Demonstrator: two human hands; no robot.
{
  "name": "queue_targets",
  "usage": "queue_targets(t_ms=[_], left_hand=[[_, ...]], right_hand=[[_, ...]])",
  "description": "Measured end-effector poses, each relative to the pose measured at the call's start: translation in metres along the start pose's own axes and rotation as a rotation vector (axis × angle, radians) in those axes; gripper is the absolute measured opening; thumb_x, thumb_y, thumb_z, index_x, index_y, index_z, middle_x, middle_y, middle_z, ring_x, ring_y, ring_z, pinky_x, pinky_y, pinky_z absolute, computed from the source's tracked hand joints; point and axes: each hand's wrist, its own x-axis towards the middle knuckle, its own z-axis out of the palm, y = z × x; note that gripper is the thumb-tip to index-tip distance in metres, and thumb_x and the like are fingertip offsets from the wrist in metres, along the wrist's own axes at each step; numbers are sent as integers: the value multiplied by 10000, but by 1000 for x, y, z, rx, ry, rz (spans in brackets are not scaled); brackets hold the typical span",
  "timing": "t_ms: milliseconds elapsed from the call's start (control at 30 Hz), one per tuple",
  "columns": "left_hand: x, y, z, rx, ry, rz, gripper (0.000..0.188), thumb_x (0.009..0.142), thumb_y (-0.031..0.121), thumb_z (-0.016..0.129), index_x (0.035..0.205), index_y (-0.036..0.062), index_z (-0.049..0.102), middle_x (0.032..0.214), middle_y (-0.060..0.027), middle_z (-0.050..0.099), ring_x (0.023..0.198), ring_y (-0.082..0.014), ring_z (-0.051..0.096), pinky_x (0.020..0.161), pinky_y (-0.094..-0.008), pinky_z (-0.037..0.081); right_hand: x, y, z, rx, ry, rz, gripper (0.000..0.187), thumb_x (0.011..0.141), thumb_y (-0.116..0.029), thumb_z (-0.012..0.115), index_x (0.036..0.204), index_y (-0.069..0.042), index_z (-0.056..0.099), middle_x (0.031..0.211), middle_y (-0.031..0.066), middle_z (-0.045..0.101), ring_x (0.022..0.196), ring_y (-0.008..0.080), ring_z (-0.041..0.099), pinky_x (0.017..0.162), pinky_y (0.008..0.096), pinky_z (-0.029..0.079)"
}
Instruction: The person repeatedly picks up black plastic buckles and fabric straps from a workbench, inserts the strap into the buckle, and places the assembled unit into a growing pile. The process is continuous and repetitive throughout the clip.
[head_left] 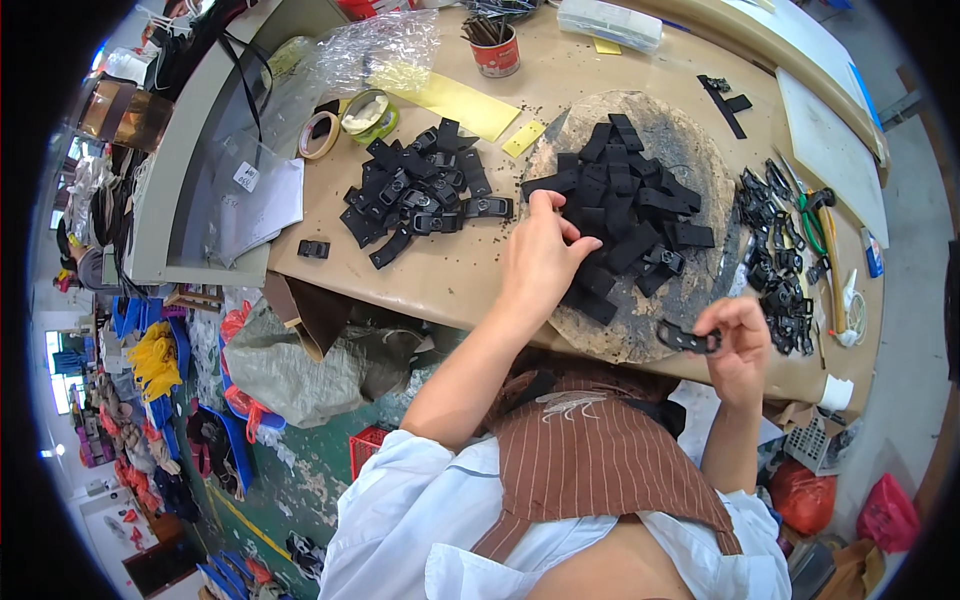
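My left hand (541, 258) reaches over the edge of a pile of short black webbing straps (620, 200). Its fingertips are at the end of one black strap (552, 185), and its thumb stands apart from the fingers. The pile lies on a worn round wooden block (715, 165). Near the block's front right edge, my right hand (738, 352) pinches a black plastic buckle (688, 338) between thumb and fingers. Left of the block lies a second heap, of black straps with buckles (425, 185). One strap piece with a buckle (313, 248) lies apart from that heap.
Loose black buckles (785, 280) lie right of the block, beside a hammer (830, 260) and green-handled pliers (808, 222). Behind are a red can of rods (493, 50), a green tin (369, 117), a tape roll (320, 134) and yellow strips (450, 100).
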Motion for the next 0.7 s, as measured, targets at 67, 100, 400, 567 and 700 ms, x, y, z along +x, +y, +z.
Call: queue_targets(t_ms=[67,100,400,567,700], left_hand=[[-1,-1,3,-214,20,3,386,720,147,743,993,-35,539,745,-62,626,717,-174,596,655,-281,466],[-2,-2,3,-321,28,5,358,728,136,734,985,-35,553,751,-52,621,712,-154,586,653,-265,460],[-53,46,-23,-929,-473,-42,175,944,79,456,1044,9,582,947,-13,621,808,-59,588,690,-233,547],[-65,51,-27,-854,-471,-16,194,934,56,479,1091,-24,560,954,-34,622,856,-77,592,724,-232,533],[-69,52,-29,-779,-487,-14,223,922,39,500,1129,-26,552,965,-36,628,875,-80,591,734,-231,521]], right_hand=[[2,-1,11,-2,75,76,308,699,78,614,967,-10,491,904,111,570,830,154,573,707,268,497],[-1,-2,8,-68,42,24,325,689,98,613,972,-7,493,893,106,571,817,156,578,694,269,497],[20,-24,34,-272,-192,-433,261,606,61,763,805,-12,611,724,118,652,680,233,628,645,326,505],[16,-15,30,-221,-141,-386,257,616,90,740,821,-4,615,733,122,652,690,227,629,643,317,506],[15,-16,27,-218,-184,-370,256,619,93,737,823,-6,617,735,124,654,684,226,628,642,310,504]])
